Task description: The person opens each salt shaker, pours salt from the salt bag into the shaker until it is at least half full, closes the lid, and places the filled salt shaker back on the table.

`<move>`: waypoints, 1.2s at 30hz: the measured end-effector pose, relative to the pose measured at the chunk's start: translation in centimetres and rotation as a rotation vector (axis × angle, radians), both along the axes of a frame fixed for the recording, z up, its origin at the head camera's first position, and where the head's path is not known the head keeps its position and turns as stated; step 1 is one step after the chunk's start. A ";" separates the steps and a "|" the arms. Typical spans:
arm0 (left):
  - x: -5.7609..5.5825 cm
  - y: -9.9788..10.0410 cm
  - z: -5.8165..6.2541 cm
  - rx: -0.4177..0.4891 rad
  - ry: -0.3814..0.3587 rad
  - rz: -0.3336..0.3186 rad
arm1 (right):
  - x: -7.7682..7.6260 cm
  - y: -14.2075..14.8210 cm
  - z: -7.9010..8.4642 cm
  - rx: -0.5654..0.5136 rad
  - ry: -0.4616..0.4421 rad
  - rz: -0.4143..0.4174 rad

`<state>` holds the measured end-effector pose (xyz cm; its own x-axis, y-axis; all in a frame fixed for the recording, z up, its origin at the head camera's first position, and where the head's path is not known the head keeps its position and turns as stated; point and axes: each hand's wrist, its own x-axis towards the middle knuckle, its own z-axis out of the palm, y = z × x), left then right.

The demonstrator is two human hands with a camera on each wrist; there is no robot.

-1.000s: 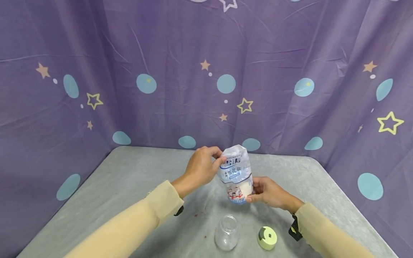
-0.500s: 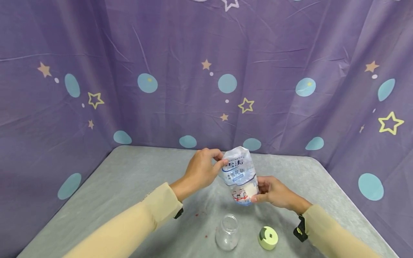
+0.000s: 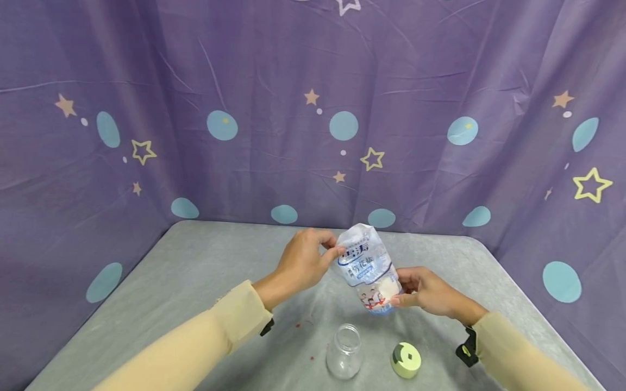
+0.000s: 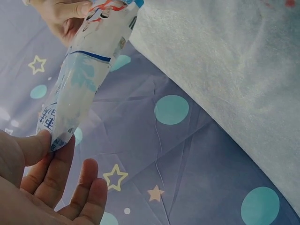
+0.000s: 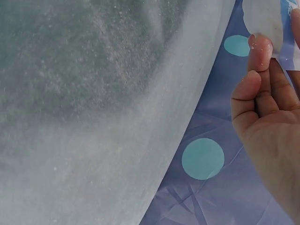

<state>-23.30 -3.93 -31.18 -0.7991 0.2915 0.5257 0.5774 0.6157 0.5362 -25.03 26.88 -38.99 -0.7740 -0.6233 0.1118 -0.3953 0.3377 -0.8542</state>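
Near the middle of the head view, the left hand (image 3: 300, 260) pinches the upper left edge of a white and blue printed bag (image 3: 363, 263) between thumb and fingers. The right hand (image 3: 430, 293) grips the bag's lower right side, thumb on the front. The hands are apart, with the bag tilted between them, its top leaning toward the left of the frame. Below it, at the bottom centre, a clear jar (image 3: 344, 357) stands upright; a pale green lid (image 3: 406, 360) lies near it, to the right. Both rest on a grey table (image 3: 195, 277). A purple curtain (image 3: 274, 70) with stars and blue dots fills the upper frame.
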 end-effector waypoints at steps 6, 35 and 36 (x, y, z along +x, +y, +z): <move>0.2 -0.2 0.0 0.003 -0.008 -0.001 | 0.2 0.4 0.5 0.018 0.046 -0.012; 1.1 -0.9 -1.7 0.043 -0.061 -0.066 | 1.3 2.6 2.8 0.051 0.144 0.035; 1.2 -0.9 -1.7 0.044 -0.064 -0.067 | 1.3 2.6 2.9 0.049 0.143 0.041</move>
<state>-22.14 -4.81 -32.88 -0.8109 0.3237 0.4875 0.5803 0.5519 0.5989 -23.69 29.51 -36.06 -0.7265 -0.6610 0.1878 -0.5259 0.3589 -0.7712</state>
